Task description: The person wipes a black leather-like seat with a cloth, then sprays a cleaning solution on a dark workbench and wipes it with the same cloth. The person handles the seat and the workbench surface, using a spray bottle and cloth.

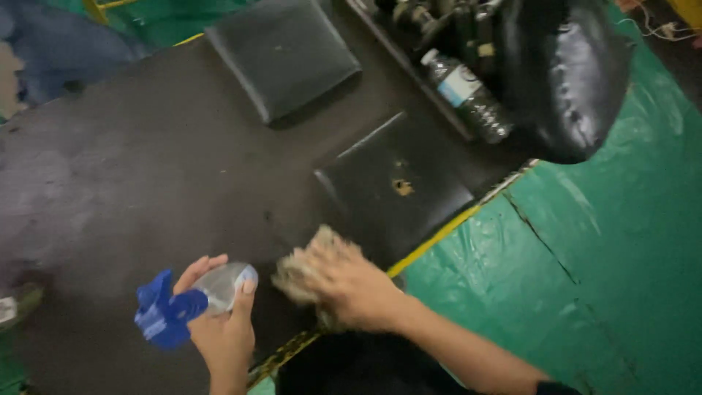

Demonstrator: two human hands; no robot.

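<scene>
My left hand [223,322] grips a clear spray bottle [219,287] with a blue trigger head [162,312], held low over the dark tabletop [146,168]. My right hand [351,289] presses a tan, ragged cloth [307,265] against the table near its yellow-striped front edge. The cloth lies just below a flat black pad [398,186] that has a small worn spot. The two hands are close together, a few centimetres apart.
A second black pad [281,55] lies further back. A plastic water bottle [468,95] rests on its side beside dark machine parts and a shiny black bag [570,73]. Green floor [599,263] spreads to the right of the table edge.
</scene>
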